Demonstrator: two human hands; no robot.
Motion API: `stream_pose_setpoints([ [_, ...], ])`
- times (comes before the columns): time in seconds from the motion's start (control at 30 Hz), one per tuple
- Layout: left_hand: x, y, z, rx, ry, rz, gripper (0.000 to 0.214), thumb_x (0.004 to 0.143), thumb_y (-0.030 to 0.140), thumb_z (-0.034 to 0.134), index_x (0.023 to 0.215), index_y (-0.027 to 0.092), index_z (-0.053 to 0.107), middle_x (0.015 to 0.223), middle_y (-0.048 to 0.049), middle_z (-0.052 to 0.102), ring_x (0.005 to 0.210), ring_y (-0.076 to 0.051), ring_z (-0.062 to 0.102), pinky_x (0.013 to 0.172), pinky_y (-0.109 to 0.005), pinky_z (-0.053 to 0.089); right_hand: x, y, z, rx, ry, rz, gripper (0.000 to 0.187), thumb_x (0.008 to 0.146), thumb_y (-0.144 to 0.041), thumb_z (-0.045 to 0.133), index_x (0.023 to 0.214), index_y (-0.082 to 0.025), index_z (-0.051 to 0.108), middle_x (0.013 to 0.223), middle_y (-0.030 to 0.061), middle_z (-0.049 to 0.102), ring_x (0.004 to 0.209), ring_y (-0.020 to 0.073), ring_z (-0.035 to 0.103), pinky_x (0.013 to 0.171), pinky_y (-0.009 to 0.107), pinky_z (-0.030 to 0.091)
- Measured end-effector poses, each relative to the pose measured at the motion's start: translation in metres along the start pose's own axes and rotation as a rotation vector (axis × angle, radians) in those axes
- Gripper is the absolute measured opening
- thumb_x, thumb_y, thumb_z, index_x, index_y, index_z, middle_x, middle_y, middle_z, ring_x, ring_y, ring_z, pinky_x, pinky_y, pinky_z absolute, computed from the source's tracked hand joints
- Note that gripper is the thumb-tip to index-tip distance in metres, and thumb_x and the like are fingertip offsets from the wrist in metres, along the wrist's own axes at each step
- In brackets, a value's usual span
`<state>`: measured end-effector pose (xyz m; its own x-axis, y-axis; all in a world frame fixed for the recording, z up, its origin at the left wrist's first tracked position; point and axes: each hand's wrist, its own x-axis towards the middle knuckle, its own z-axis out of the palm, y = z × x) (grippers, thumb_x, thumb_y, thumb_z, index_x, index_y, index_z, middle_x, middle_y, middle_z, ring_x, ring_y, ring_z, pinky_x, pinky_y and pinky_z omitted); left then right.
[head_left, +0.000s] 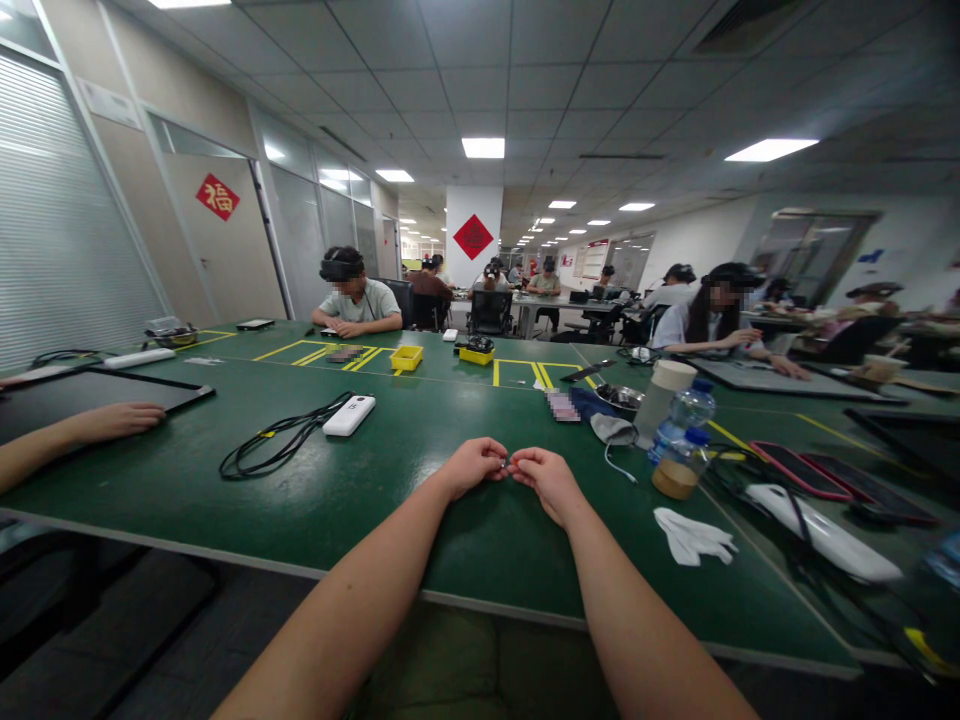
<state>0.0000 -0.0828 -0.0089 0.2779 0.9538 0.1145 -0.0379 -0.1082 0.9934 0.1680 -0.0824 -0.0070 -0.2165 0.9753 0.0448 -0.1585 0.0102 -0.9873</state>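
Above the green table (360, 515), my left hand (474, 468) and my right hand (546, 482) meet almost fingertip to fingertip. The fingers of each are pinched. A tiny dark or metallic bit shows at the left fingertips, too small to name. Whatever the right fingertips hold, if anything, is hidden. To the left of my hands lies a white power bank (349, 415) beside a coiled black cable (274, 440). On the right, a crumpled white glove (694, 535) rests on the tabletop.
Bottles (682, 465), a pale tumbler (661, 400) and a metal bowl (619, 396) stand to the right. Farther off are yellow trays (406, 358). A neighbour's hand (124, 421) rests on a black board (187, 392) at left. Other people sit around the tables.
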Motion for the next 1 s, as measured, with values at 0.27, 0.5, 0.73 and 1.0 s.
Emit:
stream_pose_setpoints([
  [0.27,-0.0015,0.0024,0.0006,0.003,-0.005,-0.009,0.02,0.071,0.007,0.058,0.09,0.011,0.059,0.074,-0.0038,0.066,0.061,-0.01,0.062,0.063,-0.023,0.051,-0.0001,0.0,0.0002,-0.022,-0.009,-0.011,0.014,0.065,-0.016,0.065,0.079,-0.013,0.065,0.075,0.0066,0.069,0.069,0.0149,0.066,0.062,0.023,0.052],
  [0.5,-0.0023,0.0023,0.0006,0.01,-0.008,-0.017,0.02,0.073,0.008,0.059,0.092,0.012,0.059,0.076,-0.0052,0.067,0.06,-0.009,0.063,0.06,-0.022,0.051,-0.0007,0.0001,0.0001,-0.005,-0.016,-0.015,0.015,0.065,-0.018,0.068,0.079,-0.014,0.065,0.073,0.005,0.068,0.067,0.0141,0.066,0.061,0.023,0.052],
  [0.73,-0.0035,0.0055,0.0006,-0.088,-0.011,-0.053,0.018,0.072,0.007,0.059,0.09,0.011,0.06,0.077,-0.0059,0.066,0.063,-0.01,0.065,0.064,-0.024,0.053,0.0004,0.0027,-0.001,0.007,-0.015,-0.027,0.02,0.062,-0.02,0.072,0.079,-0.014,0.064,0.07,0.004,0.067,0.066,0.0142,0.066,0.065,0.025,0.053],
  [1.0,-0.0037,0.0033,-0.0023,-0.071,-0.036,0.01,0.024,0.069,0.004,0.06,0.092,0.011,0.059,0.077,-0.0046,0.065,0.059,-0.008,0.061,0.058,-0.02,0.05,0.0008,0.0021,-0.0012,0.016,-0.017,-0.014,0.017,0.063,-0.019,0.069,0.078,-0.014,0.064,0.072,0.0047,0.068,0.068,0.0147,0.066,0.065,0.025,0.053],
])
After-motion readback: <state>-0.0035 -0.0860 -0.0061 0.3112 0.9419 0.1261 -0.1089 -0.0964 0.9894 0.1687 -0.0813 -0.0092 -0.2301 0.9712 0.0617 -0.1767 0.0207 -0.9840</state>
